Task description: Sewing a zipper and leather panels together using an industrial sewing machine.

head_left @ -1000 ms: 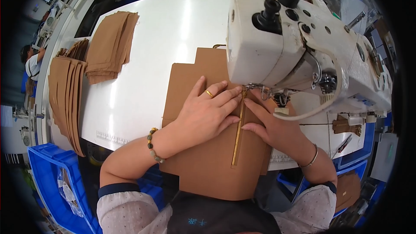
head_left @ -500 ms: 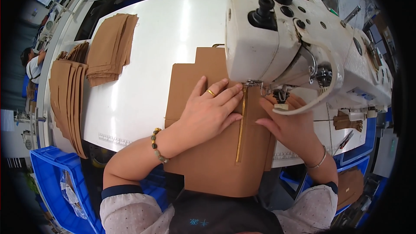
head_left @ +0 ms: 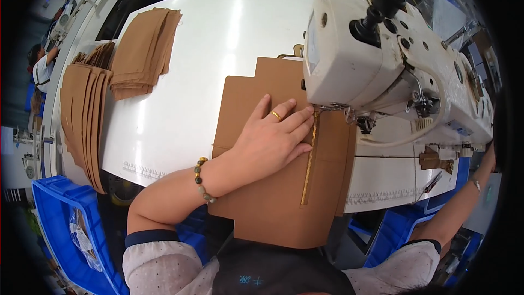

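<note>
My left hand lies flat on a brown leather-like panel, its fingers spread just left of a gold-toothed zipper set in the panel. The fingertips rest close to the needle area of a white sewing machine, where the zipper's top end runs under the head. Stepped corners are cut into the panel, and its lower edge hangs over the table front against my apron. My right forearm stretches out to the far right, past the machine's end. The machine and the dark picture rim hide the fingers of that hand.
Two stacks of brown panels, one flat and one fanned, lie on the left of the white table. Blue bins stand low on both sides. Small brown pieces and snips lie at right. Another person sits far left.
My right hand has left the panel beside the needle and reached far right, past the machine. My left hand stays on the panel. The whole view has shifted slightly.
</note>
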`<state>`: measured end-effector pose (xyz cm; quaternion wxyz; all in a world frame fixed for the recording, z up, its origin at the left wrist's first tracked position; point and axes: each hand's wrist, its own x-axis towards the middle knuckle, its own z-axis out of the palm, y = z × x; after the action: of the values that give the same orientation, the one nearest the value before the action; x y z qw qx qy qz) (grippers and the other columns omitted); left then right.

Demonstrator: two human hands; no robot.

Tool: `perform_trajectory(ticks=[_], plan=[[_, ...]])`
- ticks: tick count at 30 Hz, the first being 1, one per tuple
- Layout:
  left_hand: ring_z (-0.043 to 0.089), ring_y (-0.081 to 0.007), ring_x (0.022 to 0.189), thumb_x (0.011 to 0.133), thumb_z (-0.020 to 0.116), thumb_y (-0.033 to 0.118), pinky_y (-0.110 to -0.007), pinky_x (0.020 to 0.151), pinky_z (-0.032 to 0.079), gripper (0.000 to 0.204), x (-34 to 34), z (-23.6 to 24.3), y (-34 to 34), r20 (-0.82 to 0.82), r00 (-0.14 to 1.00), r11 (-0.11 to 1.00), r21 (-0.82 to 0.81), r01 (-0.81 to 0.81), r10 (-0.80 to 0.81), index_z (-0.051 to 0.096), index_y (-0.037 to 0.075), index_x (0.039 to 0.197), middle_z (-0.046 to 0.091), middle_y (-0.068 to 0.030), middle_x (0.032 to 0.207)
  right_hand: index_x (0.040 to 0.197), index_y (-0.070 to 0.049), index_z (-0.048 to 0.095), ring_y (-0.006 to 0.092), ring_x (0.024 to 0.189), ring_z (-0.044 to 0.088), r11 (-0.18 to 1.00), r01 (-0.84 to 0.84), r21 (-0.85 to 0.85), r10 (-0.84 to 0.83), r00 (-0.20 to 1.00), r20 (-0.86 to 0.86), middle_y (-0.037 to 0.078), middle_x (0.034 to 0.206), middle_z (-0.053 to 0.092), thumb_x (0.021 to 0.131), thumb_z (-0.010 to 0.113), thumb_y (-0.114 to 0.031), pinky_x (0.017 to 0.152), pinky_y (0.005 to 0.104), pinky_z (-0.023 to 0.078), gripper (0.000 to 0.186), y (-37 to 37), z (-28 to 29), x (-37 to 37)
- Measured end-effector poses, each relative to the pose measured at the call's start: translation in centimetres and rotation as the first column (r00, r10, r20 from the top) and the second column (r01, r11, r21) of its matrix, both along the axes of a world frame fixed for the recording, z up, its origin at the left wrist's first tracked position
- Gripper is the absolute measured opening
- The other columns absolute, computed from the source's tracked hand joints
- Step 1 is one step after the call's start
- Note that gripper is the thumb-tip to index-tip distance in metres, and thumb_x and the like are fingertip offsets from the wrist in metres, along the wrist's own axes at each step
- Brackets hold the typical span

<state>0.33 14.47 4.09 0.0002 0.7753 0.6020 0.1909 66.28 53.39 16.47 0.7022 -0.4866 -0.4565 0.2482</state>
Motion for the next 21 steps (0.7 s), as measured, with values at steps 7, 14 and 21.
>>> perform_trajectory(ticks=[7,14,21], plan=[[0.053,-0.0291,0.133,0.095,0.067,0.04,-0.06,0.111,0.041,0.048,0.0,0.0,0.0,0.006,1.0,1.0,-0.02,0.016,-0.016,0.067,0.007,0.13,0.06,-0.0054,0.143,0.135,-0.001,0.06,0.0271,0.122,0.062,0.997,-0.07,-0.012,0.064,0.958,-0.279,0.012,0.134,0.064,0.099,0.072,-0.035,0.1,0.0412,0.054,0.051,0.2,-7.3,5.5],[0.055,-0.028,0.13,0.089,0.074,0.04,-0.056,0.111,0.043,0.053,0.5,0.1,-0.1,0.06,0.998,0.999,-0.009,-0.031,0.032,0.065,0.008,0.13,0.06,-0.0075,0.137,0.137,-0.001,0.057,0.0279,0.124,0.061,0.99,-0.14,0.027,0.141,0.935,-0.325,0.014,0.136,0.063,0.1,0.07,-0.03,0.105,0.0458,0.053,0.049,0.0,-10.0,6.0],[0.054,-0.0294,0.132,0.087,0.075,0.043,-0.057,0.112,0.041,0.056,0.8,0.4,-0.2,-0.037,0.999,0.999,-0.04,-0.036,0.035,0.065,0.01,0.131,0.062,-0.0076,0.137,0.145,-0.002,0.052,0.033,0.132,0.057,0.986,-0.168,-0.005,0.153,0.914,-0.375,0.015,0.144,0.058,0.107,0.054,-0.025,0.109,0.0455,0.051,0.045,-2.8,-13.2,2.5]])
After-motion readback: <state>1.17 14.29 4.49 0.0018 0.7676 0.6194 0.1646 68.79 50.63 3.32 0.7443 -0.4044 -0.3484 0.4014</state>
